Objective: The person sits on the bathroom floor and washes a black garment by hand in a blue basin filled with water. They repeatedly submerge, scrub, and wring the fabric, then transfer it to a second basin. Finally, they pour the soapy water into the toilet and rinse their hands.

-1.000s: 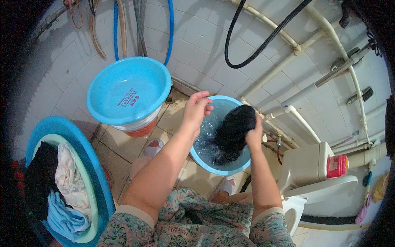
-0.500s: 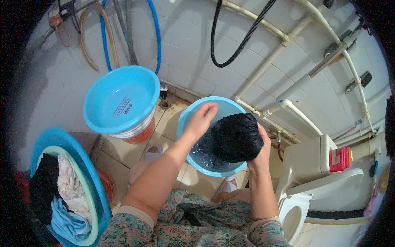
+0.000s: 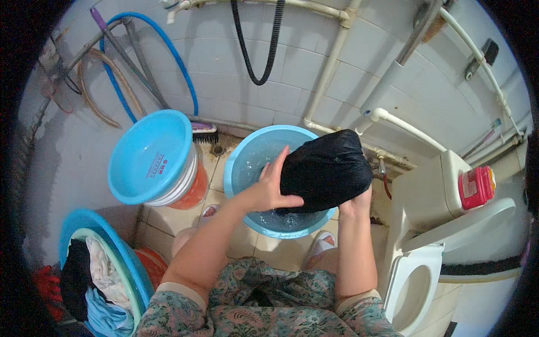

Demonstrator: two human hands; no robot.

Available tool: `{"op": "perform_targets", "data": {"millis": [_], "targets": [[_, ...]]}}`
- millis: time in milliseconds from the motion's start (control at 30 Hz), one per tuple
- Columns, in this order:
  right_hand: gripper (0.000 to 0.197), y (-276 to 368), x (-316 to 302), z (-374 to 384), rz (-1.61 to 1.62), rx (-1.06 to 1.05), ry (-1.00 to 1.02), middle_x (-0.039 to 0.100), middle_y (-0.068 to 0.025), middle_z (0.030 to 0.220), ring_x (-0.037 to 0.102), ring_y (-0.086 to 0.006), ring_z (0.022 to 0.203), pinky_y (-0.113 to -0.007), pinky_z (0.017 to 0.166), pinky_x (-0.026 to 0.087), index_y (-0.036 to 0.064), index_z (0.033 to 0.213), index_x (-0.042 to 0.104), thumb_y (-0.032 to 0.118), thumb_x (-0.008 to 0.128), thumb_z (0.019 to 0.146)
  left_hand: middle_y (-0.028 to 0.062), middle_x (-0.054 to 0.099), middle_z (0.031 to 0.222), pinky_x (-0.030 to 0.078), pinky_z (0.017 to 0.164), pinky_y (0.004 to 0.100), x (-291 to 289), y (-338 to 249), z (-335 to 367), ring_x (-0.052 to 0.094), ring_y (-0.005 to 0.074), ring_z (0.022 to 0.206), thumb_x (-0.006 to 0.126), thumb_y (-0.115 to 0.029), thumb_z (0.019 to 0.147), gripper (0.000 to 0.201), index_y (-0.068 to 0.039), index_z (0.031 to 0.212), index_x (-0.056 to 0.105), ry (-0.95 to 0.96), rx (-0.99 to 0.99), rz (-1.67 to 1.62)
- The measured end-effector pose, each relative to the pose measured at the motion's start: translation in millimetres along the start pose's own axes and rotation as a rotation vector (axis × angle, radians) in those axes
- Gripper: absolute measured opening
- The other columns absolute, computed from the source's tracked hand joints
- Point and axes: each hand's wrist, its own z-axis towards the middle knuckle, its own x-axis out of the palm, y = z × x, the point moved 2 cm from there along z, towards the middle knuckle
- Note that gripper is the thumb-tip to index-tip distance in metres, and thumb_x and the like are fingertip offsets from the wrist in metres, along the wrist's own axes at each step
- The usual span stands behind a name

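A wet-looking black cloth garment (image 3: 328, 171) is bunched up over a light blue basin (image 3: 238, 168) with water in it. My right hand (image 3: 356, 206) holds the garment from its right lower side, with most of the fingers hidden beneath the cloth. Against the garment's left edge is my left hand (image 3: 269, 188), its thumb and fingers spread apart. Whether the left fingertips press into the cloth cannot be made out.
Left of the basin, another blue basin (image 3: 132, 163) rests on a bucket (image 3: 191, 188). Clothes (image 3: 106, 269) fill a tub (image 3: 84, 222) at lower left. A toilet (image 3: 415, 281) stands at right, a red container (image 3: 476, 187) on its tank. A brush (image 3: 205, 133) lies by the wall.
My left hand has come down from above the basin to the garment's left side. The garment is raised and looks fuller, tilted up to the right. The view has shifted.
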Motion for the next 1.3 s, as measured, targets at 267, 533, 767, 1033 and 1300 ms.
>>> {"op": "perform_targets", "data": {"millis": [267,533,767,1033,1300], "targets": [[0.035,-29,-3,-11,0.171,0.148,0.073,0.057,-0.0172,0.117,0.056,-0.0303,0.106,-0.043,0.093,0.046,-0.0013,0.117,0.053,0.022,0.045,0.092,0.0241,0.019,0.143,0.007,0.11,0.0538,44,-6,3,0.016,0.0389,0.134,0.081,-0.049,0.053,0.129,0.001,0.14,0.0,-0.16,0.043,0.311],[0.03,-6,2,-6,-0.22,0.176,-0.079,0.06,-0.0116,0.109,0.058,-0.0212,0.1,-0.037,0.086,0.048,0.002,0.115,0.055,0.01,0.057,0.086,0.0155,0.057,0.116,0.038,0.095,0.0334,46,-1,-4,0.053,0.0265,0.107,0.076,-0.028,0.065,0.067,0.0,0.119,0.05,0.04,-0.204,-0.274],[0.101,29,-47,-3,-1.236,0.16,0.416,0.026,-0.0193,0.144,0.037,-0.0311,0.127,-0.037,0.104,0.03,0.005,0.144,0.008,0.018,0.076,0.07,0.0106,0.06,0.113,0.039,0.095,0.0312,5,18,-20,0.054,0.0222,0.107,0.07,-0.013,0.067,0.057,-0.001,0.12,0.052,0.227,-0.558,-0.916],[0.072,19,-43,-16,-1.864,-1.125,0.705,0.03,-0.0152,0.141,0.035,-0.0366,0.128,-0.056,0.103,0.029,0.0152,0.128,0.033,0.011,0.071,0.067,0.0179,0.056,0.12,0.04,0.097,0.0361,-6,14,-25,0.055,0.0275,0.11,0.065,-0.004,0.061,0.072,0.003,0.129,0.042,0.582,-0.655,-1.105],[0.053,18,-48,-27,-1.777,-1.18,0.913,0.038,-0.0079,0.136,0.055,-0.0316,0.103,-0.043,0.083,0.049,0.0254,0.126,0.044,0.011,0.058,0.077,0.0171,0.058,0.117,0.04,0.097,0.0354,-2,-12,-13,0.056,0.027,0.108,0.065,-0.006,0.062,0.07,0.004,0.127,0.043,0.744,-0.599,-1.079]]}}
